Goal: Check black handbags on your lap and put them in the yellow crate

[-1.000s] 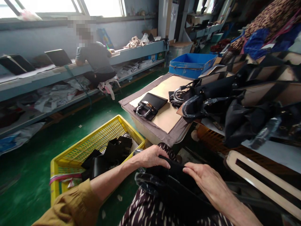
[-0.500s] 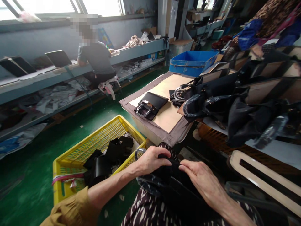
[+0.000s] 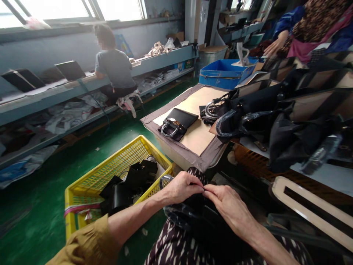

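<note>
Left hand (image 3: 182, 186), right hand (image 3: 228, 207) both pinched on black leather bag (image 3: 204, 224) on lap, yellow mesh crate (image 3: 91, 180) beside, brown-edged table (image 3: 193, 159) ahead.

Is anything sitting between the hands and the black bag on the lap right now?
Nothing visible. The left hand and right hand are directly on the black bag, pinching at its top edge where their fingertips meet. Its plastic-wrapped handle loops out beside the left hand.

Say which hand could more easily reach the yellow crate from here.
Probably the left. The left hand pinches the black bag on the lap, next to the yellow crate; the right hand meets it from the far side.
</note>
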Action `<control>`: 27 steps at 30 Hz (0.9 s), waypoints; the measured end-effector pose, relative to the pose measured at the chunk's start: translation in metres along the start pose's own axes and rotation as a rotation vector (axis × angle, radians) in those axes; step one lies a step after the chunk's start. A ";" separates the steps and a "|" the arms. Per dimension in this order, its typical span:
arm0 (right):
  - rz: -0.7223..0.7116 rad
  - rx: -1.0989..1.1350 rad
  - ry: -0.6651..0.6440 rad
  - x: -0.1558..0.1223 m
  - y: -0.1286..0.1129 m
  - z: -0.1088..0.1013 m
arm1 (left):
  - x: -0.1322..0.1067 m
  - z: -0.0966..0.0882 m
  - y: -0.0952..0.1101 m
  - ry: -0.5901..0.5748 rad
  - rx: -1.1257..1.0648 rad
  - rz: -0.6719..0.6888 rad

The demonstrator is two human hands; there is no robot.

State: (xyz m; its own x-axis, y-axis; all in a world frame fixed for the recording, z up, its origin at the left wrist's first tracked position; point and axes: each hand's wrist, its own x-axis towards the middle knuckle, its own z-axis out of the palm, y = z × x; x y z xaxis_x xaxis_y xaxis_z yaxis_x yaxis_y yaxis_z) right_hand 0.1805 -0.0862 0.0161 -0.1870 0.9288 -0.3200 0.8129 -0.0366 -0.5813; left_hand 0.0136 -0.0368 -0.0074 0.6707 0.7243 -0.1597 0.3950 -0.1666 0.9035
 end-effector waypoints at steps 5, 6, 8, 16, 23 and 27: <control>0.034 -0.006 -0.031 0.004 -0.008 -0.004 | -0.004 -0.010 0.002 -0.044 -0.068 -0.020; 0.040 0.000 -0.034 0.004 -0.008 -0.004 | -0.006 -0.015 0.001 -0.057 -0.099 -0.032; 0.057 0.003 -0.037 0.004 -0.008 -0.005 | -0.011 -0.025 -0.001 -0.055 -0.130 -0.076; 0.049 -0.025 -0.024 0.005 -0.008 -0.001 | -0.026 -0.031 -0.015 0.096 -0.104 -0.227; 0.027 -0.078 -0.001 0.004 -0.013 -0.001 | -0.017 -0.018 -0.005 0.124 -0.075 -0.188; 0.023 -0.096 -0.007 0.004 -0.015 0.000 | -0.014 -0.018 -0.004 0.101 -0.061 -0.292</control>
State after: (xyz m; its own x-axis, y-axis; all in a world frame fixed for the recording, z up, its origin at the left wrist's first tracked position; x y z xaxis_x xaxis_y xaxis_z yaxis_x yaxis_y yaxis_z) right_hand 0.1673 -0.0816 0.0238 -0.1707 0.9257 -0.3377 0.8663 -0.0223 -0.4990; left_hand -0.0088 -0.0339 -0.0020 0.4677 0.7989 -0.3781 0.5209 0.0965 0.8482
